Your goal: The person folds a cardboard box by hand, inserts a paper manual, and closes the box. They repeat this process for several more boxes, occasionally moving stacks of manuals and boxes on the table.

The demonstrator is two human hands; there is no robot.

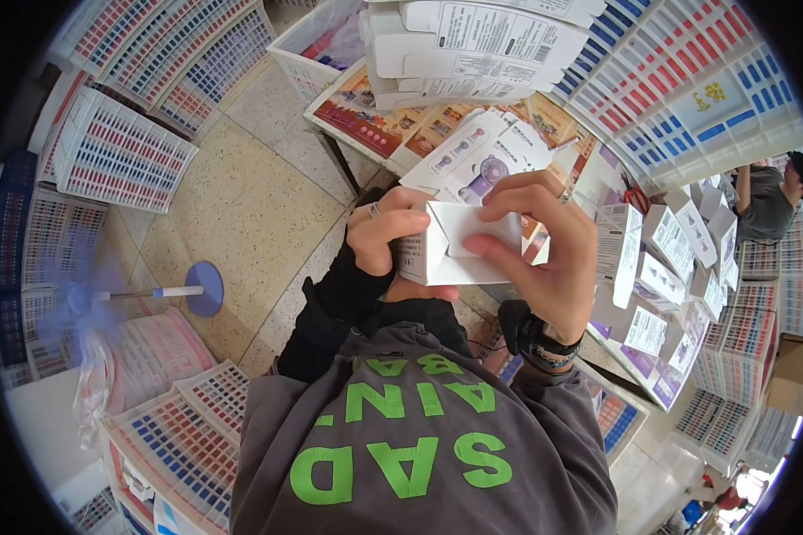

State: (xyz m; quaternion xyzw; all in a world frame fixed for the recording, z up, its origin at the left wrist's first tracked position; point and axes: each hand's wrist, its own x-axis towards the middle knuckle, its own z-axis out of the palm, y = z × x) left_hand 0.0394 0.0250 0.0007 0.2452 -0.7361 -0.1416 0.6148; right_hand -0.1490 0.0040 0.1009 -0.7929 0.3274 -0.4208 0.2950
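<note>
A small white cardboard box [451, 245] is held in front of my chest with both hands. My left hand [385, 234] grips its left end, a ring on one finger. My right hand [549, 259] wraps over the right side, fingers pressing on the box's top flap, a dark watch and bracelets on the wrist. Just beyond the box lie flat white and purple printed cartons [477, 156] on a table [335, 134].
A stack of flat white cartons [473, 40] sits at the table's far edge. Folded white boxes [665, 259] stand in rows to the right. White plastic crates [120, 152] line the floor at left. A blue standing fan [192, 290] stands on the floor. Another person [767, 201] works at far right.
</note>
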